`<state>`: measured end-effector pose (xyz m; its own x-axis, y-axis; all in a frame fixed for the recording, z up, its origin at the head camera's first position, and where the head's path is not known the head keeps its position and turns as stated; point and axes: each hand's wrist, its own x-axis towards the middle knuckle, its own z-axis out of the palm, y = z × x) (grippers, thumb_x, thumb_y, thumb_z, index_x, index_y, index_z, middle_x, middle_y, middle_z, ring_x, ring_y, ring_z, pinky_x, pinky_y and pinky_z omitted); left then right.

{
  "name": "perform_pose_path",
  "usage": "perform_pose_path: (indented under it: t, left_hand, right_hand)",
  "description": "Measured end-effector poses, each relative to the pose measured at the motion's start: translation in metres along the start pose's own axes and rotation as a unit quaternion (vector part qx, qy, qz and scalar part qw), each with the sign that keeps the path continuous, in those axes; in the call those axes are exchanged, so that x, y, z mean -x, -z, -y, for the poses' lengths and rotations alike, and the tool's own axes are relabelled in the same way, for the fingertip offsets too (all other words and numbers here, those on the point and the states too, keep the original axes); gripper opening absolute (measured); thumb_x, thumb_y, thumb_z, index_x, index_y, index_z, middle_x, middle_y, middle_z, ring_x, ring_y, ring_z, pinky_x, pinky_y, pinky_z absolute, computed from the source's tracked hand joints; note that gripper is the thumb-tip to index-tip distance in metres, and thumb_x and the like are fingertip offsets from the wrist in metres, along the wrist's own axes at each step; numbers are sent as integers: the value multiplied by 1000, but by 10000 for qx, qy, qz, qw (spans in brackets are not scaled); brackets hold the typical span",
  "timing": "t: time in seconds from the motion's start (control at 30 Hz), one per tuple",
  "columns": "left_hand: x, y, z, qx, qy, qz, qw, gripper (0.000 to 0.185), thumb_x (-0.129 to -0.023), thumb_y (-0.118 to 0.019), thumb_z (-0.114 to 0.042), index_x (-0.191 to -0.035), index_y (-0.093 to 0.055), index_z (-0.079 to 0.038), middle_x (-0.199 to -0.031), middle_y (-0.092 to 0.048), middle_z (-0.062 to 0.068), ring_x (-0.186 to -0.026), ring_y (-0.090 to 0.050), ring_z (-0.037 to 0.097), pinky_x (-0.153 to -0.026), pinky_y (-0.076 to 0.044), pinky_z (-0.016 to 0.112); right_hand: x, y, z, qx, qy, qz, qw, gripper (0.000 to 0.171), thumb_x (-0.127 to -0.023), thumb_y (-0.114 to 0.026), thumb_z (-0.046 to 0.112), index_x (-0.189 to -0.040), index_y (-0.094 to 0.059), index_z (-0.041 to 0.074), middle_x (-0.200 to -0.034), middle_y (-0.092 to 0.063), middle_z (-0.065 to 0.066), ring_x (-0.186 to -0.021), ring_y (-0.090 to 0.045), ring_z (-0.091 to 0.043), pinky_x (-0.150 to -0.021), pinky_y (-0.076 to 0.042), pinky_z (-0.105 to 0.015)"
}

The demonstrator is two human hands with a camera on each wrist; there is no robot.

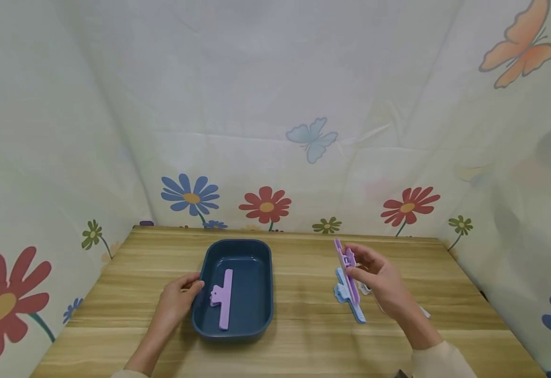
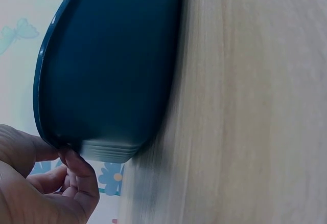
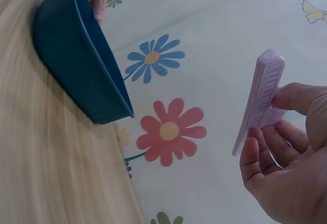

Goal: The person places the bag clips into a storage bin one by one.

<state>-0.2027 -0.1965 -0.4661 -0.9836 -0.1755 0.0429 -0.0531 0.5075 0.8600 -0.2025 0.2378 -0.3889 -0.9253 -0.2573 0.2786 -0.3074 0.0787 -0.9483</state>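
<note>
Right fingers (image 3: pixel 250 162) pinch 1 ridged clip (image 3: pixel 262 90); left fingers (image 2: pixel 85 177) grip rounded tray (image 1: pixel 253 286).

- Head view: soft, muted light, fairly even across the backdrop (image 1: pixel 256 79); its source cannot be told.
- Soft-edged shadows lie on the tabletop (image 1: pixel 299 283) beside the tray (image 1: pixel 254 299), whose inside shows a faint gloss towards the far end.
- The backdrop's right side has smeared, blurry grey patches; the printed flowers (image 1: pixel 265 206) along the far edge look clearer.
- Left wrist view: dim, with a cool bluish cast; the tray's outer side is very dark, small glints mark its rim, and the tabletop's grain is blurred.
- Right wrist view: dull and hazy; the tabletop looks soft, and fine detail on the clip (image 3: pixel 264 93) is slightly blurred.
</note>
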Motion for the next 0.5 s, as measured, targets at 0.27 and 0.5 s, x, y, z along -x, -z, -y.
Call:
perform_pose_path:
  t: [0.27, 0.5]
  left_hand:
    - [-1, -1, 3, 27, 36, 12, 10000, 41, -104, -62, -17, -134, -62, 10, -121, -68, 28, -110, -65, 38, -94, -52, 51]
    - [-2, -1, 3, 0, 56, 14, 10000, 41, -104, -62, -19, -135, -63, 8, -122, -68, 27, -111, -65, 37, -94, -52, 50]
  right_hand:
    - [-8, 0, 17, 176, 188, -335, 9991, 44, -99, -67, 2, -142, -56, -2, -116, -63, -4, -98, -61, -16, -81, -56, -24]
    - [-14, 4, 31, -80, 381, -419, 9984, 41, -100, -64, 1, -141, -59, 4, -123, -63, -2, -102, -59, -17, -83, -55, -22]
